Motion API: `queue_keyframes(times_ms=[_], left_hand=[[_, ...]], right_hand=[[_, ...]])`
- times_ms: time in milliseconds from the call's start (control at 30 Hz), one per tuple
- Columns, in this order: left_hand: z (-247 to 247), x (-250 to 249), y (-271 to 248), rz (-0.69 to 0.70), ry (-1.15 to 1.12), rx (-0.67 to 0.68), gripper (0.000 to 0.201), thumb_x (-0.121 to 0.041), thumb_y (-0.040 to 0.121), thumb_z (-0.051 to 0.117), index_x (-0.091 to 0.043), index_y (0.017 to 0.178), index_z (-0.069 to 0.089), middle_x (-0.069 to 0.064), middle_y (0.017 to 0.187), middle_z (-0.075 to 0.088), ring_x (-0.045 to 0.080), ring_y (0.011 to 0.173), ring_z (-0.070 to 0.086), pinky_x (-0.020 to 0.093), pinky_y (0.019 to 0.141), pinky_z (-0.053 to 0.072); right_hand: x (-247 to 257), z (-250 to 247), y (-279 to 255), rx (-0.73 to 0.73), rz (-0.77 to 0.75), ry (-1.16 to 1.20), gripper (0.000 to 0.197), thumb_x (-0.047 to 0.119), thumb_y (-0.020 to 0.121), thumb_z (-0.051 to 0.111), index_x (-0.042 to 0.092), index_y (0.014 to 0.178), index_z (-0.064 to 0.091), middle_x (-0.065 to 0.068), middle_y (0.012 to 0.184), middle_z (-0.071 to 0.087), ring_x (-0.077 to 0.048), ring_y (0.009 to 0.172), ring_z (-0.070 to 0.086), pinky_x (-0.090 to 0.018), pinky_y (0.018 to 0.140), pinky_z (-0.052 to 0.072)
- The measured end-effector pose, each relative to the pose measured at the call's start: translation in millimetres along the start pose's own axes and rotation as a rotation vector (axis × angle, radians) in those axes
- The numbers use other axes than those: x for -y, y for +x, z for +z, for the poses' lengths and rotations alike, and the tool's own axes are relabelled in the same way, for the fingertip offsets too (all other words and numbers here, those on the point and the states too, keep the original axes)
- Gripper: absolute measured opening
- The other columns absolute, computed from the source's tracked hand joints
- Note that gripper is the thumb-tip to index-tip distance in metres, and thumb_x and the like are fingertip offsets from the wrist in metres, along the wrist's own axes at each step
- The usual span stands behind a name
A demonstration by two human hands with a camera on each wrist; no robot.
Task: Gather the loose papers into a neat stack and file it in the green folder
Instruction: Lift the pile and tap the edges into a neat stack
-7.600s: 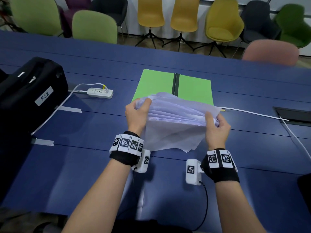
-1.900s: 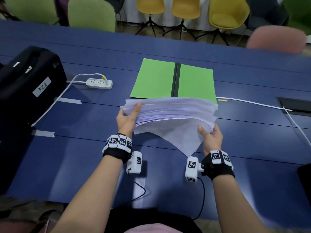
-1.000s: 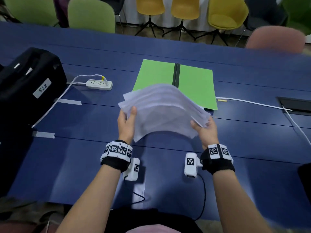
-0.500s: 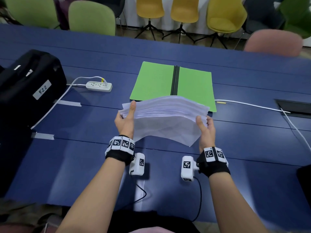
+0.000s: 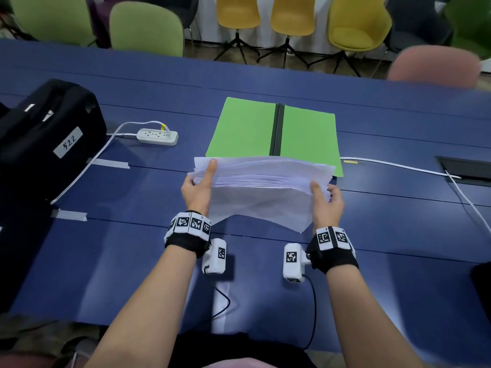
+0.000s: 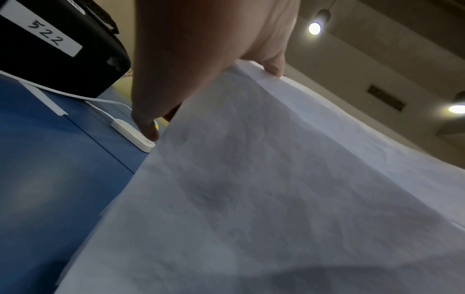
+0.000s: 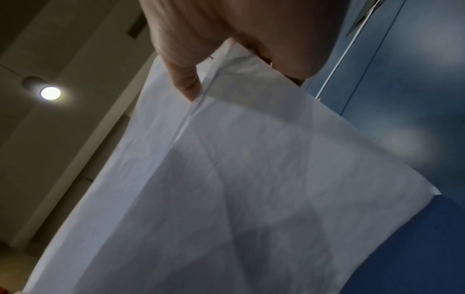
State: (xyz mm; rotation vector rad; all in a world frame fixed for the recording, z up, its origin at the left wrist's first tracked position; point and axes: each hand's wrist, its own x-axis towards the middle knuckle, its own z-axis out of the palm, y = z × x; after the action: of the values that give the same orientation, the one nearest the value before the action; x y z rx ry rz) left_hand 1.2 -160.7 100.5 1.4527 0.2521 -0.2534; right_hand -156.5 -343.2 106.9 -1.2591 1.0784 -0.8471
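A thick stack of white papers (image 5: pixel 261 179) stands on edge above the blue table (image 5: pixel 106 256), its sheets uneven, one loose corner hanging low at the right. My left hand (image 5: pixel 198 189) grips the stack's left end, thumb on the near face. My right hand (image 5: pixel 325 201) grips the right end the same way. The wrist views show the papers (image 6: pixel 276 189) (image 7: pixel 226 189) from below, with my left hand (image 6: pixel 201 59) and right hand (image 7: pixel 226 49) pinching their ends. The green folder (image 5: pixel 273 135) lies open and flat just behind the stack.
A black case (image 5: pixel 45 131) labelled 522 sits at the left, with a white power strip (image 5: pixel 157 136) and its cable beside it. A white cable (image 5: pixel 398 167) runs right to a table hatch (image 5: pixel 465 171). Chairs line the far side.
The stack was tilted flat and lifted a second ago; it has since come back down to stand on edge, and both hands have shifted slightly on its ends.
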Motion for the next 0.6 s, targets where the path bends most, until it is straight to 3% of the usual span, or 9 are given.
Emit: queue_keyframes(times_ms=[67,167,267,333,400,500,600], left_hand=[[-1,0,0,0.002,0.011,0.021,0.052,-0.059,0.055,0.08,-0.02,0.077,0.053,-0.003,0.084,0.053,0.015,0.077,0.051,0.034,0.087,0.049],[-3,0,1,0.008,0.024,0.038,0.058,-0.064,0.049,0.078,-0.021,0.077,0.051,-0.001,0.082,0.046,0.014,0.075,0.045,0.03,0.077,0.043],[-4,3,2,0.01,0.036,0.048,0.058,-0.062,0.052,0.079,-0.02,0.079,0.049,0.0,0.085,0.043,0.014,0.075,0.042,0.028,0.076,0.038],[-5,4,2,0.0,0.049,0.055,0.055,-0.059,0.056,0.08,-0.019,0.083,0.052,0.0,0.087,0.044,0.015,0.077,0.044,0.027,0.082,0.041],[-7,5,1,-0.011,0.063,0.068,0.059,-0.062,0.053,0.081,-0.02,0.086,0.055,-0.002,0.091,0.049,0.015,0.081,0.049,0.031,0.095,0.045],[-8,5,2,-0.001,0.069,0.068,0.065,-0.067,0.045,0.082,-0.022,0.082,0.054,-0.004,0.092,0.053,0.015,0.081,0.051,0.04,0.103,0.043],[-9,6,2,0.006,0.069,0.089,0.06,-0.063,0.049,0.083,-0.021,0.081,0.053,-0.004,0.088,0.054,0.013,0.079,0.052,0.035,0.099,0.046]], right_hand=[[-3,-3,1,0.002,0.01,0.018,0.021,0.022,0.083,0.068,0.027,0.073,0.049,0.008,0.075,0.046,-0.008,0.066,0.041,-0.024,0.074,0.037],[1,-4,-2,0.034,-0.032,0.058,0.019,0.04,0.079,0.067,0.027,0.077,0.053,0.011,0.075,0.046,-0.005,0.068,0.042,-0.014,0.07,0.037],[4,0,-2,0.014,-0.043,0.055,0.028,0.049,0.079,0.065,0.025,0.073,0.052,0.011,0.073,0.046,-0.008,0.071,0.041,-0.017,0.07,0.037],[4,0,0,-0.018,-0.023,0.069,0.031,0.051,0.079,0.065,0.025,0.069,0.051,0.008,0.074,0.047,-0.011,0.074,0.041,-0.022,0.072,0.037],[6,0,1,-0.02,-0.011,0.108,0.033,0.056,0.077,0.064,0.027,0.07,0.05,0.007,0.078,0.051,-0.009,0.075,0.046,-0.02,0.075,0.038],[18,5,1,0.014,-0.048,0.133,0.032,0.048,0.084,0.062,0.024,0.069,0.046,0.007,0.072,0.046,0.0,0.062,0.045,-0.007,0.061,0.037],[23,8,4,0.001,-0.053,0.093,0.035,0.038,0.083,0.068,0.022,0.064,0.043,0.006,0.064,0.04,-0.007,0.058,0.035,-0.013,0.055,0.035]])
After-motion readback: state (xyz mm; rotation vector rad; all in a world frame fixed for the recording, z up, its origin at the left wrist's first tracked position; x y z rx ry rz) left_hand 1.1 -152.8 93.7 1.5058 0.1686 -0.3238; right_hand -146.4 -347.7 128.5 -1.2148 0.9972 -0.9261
